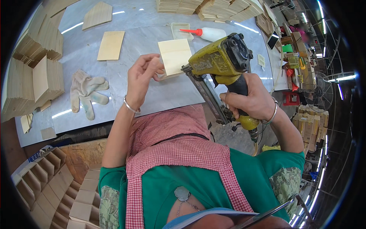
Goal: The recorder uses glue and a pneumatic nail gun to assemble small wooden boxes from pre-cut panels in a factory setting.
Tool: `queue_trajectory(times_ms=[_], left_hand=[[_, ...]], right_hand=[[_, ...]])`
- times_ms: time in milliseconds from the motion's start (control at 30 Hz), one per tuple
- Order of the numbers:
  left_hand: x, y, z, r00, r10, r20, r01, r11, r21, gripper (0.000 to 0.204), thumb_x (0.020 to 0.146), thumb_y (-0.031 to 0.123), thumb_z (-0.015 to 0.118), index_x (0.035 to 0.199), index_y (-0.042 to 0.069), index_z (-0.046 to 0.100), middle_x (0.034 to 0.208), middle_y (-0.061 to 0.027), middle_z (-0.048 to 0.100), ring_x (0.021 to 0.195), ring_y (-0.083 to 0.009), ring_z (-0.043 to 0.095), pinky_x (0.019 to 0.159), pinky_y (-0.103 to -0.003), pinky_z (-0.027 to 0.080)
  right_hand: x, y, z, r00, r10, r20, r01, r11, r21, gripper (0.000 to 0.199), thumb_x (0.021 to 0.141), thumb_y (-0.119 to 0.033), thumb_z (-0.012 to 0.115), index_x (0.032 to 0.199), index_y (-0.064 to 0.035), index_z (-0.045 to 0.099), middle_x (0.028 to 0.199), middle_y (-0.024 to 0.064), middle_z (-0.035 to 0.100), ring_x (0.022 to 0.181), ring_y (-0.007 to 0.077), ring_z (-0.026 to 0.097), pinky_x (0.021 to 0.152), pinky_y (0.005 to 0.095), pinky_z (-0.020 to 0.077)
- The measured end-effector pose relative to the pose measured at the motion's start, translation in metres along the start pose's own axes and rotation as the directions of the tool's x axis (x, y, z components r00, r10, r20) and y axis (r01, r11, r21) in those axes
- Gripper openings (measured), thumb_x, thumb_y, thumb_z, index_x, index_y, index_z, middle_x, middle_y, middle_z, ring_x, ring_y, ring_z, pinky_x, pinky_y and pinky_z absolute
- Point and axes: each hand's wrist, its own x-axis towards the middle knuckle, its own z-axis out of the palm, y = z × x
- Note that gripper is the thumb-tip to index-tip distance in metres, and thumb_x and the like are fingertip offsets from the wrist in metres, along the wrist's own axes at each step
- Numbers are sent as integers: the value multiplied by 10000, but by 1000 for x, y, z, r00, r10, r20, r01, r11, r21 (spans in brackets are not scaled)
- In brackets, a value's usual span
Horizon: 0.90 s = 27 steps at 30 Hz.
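Observation:
My right hand point(249, 97) is wrapped round the dark handle of a yellow nail gun point(215, 61). The gun's nose points left, at the lower right edge of a square, light wooden piece point(173, 55) on the table. An air hose fitting point(253, 134) hangs from the handle's lower end. At the left edge of that wooden piece, my left hand point(144, 78) has its fingers curled against the wood. Part of the piece's near side shows below its top panel; its inside is hidden.
On the grey table point(133, 87) lie a work glove point(88, 91), a thin wooden panel point(111, 45) and a pointed panel point(97, 15). A red-tipped glue bottle point(212, 34) rests by a small tray point(179, 30). Stacked panels point(32, 80) line the left; wooden boxes point(82, 198) stand lower left.

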Motion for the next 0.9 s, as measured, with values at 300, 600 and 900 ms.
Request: queue_trajectory(times_ms=[300, 600, 900], left_hand=[[10, -8, 3, 998, 16, 61, -25, 988, 152, 172, 877, 186, 656, 927, 24, 632, 828, 27, 593, 742, -38, 496, 694, -192, 397], [11, -10, 8, 995, 97, 26, -99, 992, 82, 169, 859, 169, 675, 856, 8, 623, 732, 36, 564, 641, -15, 457, 576, -171, 390], [10, -10, 7, 995, 89, 37, -91, 995, 51, 178, 862, 169, 671, 856, 1, 612, 719, 35, 551, 636, -12, 452, 564, -166, 380]], right_hand=[[1, -7, 10, 998, -35, -50, 33, 999, -33, 271, 729, -149, 629, 821, 95, 553, 519, 47, 558, 445, 91, 538, 424, 259, 435], [5, -16, 16, 1000, -19, -17, 17, 997, -81, 314, 714, -189, 642, 833, 90, 561, 532, 54, 558, 478, 92, 550, 443, 263, 433], [7, -20, 19, 999, -41, -20, 38, 993, -108, 283, 710, -164, 621, 829, 86, 566, 543, 64, 566, 470, 106, 552, 447, 279, 444]])
